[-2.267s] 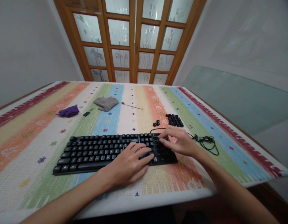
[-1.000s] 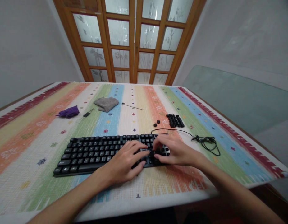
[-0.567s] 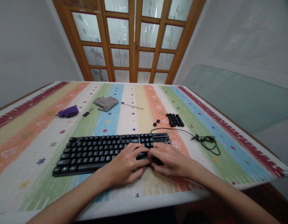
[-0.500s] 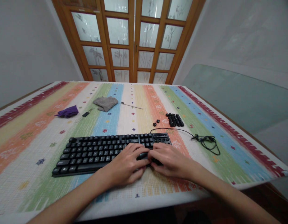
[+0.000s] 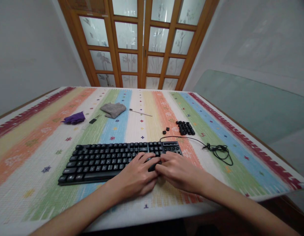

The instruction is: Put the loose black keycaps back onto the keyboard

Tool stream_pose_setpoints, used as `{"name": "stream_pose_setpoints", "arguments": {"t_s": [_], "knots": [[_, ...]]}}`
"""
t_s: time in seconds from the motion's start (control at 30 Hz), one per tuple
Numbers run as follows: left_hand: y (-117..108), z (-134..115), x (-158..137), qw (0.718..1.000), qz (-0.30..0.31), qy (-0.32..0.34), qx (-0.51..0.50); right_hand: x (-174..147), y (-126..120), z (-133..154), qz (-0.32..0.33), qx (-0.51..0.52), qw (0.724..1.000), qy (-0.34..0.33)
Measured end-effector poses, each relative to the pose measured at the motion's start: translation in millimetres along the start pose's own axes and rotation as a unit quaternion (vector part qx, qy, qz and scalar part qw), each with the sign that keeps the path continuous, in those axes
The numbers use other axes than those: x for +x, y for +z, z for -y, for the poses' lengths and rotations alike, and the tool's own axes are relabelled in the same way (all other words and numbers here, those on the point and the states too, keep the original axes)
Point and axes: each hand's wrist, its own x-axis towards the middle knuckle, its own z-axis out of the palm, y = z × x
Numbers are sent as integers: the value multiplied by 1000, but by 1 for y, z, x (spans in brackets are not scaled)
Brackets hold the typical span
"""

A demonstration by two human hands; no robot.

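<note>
A black keyboard (image 5: pixel 102 162) lies on the striped tablecloth, its number-pad end at the right stripped of keycaps. Over its right part rests my left hand (image 5: pixel 140 173), fingers bent across the keys and thumb low by the front edge, holding the keyboard. My right hand (image 5: pixel 175 168) is closed at the keyboard's lower right, fingertips pinched down close to my left fingers. What those right fingertips hold, if anything, is hidden. Beyond the keyboard lie a cluster of loose black keycaps (image 5: pixel 185 128) and two single keycaps (image 5: pixel 166 130).
A black cable (image 5: pixel 219 150) runs from the keyboard and lies coiled at the right. Farther back are a grey cloth (image 5: pixel 113 110), a purple cloth (image 5: pixel 74 118), a small black-handled tool (image 5: pixel 93 121) and a thin brush-like stick (image 5: pixel 141 112). Wooden glazed doors (image 5: pixel 144 49) stand behind the table.
My right hand has turned slightly, its fingers drawn in more tightly at the keyboard. My left hand stays on the keys. The whole view has shifted a little.
</note>
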Motion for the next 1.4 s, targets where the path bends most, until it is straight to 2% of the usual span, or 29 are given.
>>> {"name": "stream_pose_setpoints", "arguments": {"t_s": [0.1, 0.2, 0.27, 0.33, 0.4, 0.5, 0.63, 0.8, 1.0, 1.13, 1.27, 1.33, 1.4], "knots": [[2, 0, -1, 1000, 7, -1, 3, 3, -7, 7, 22, -15, 1000, -11], [1, 0, -1, 1000, 12, -6, 2, 6, -19, -5, 23, 50, 998, -6], [-1, -1, 0, 1000, 14, -6, 1, 8, -24, -28, -18, 84, 996, 27], [-3, -1, 0, 1000, 17, -5, -3, 9, -23, -60, -101, 58, 988, 104], [-3, -2, 0, 1000, 14, -5, -9, 9, -17, -94, -146, 47, 975, 161], [-3, -2, 0, 1000, 7, -3, -12, 11, 0, -132, -141, 37, 966, 214], [-4, -2, 0, 1000, -8, 13, 2, 15, 22, -151, -129, 32, 965, 227], [-8, -2, 0, 999, -33, 17, 4, 18, 31, -154, -134, 38, 961, 239], [-9, 1, 0, 998, -64, 8, 9, 12, 15, -140, -179, 69, 958, 211], [-10, 3, 1, 996, -92, -14, 15, 3, 2, -108, -229, 167, 951, 124], [-10, 3, 1, 990, -135, -26, 11, -5, -4, -75, -242, 281, 928, 23], [-10, 3, 1, 988, -151, -30, 6, -8, -4, -65, -241, 307, 921, 5], [-10, 3, 1, 987, -156, -38, 0, -11, -2, -58, -223, 307, 925, 1]]}}
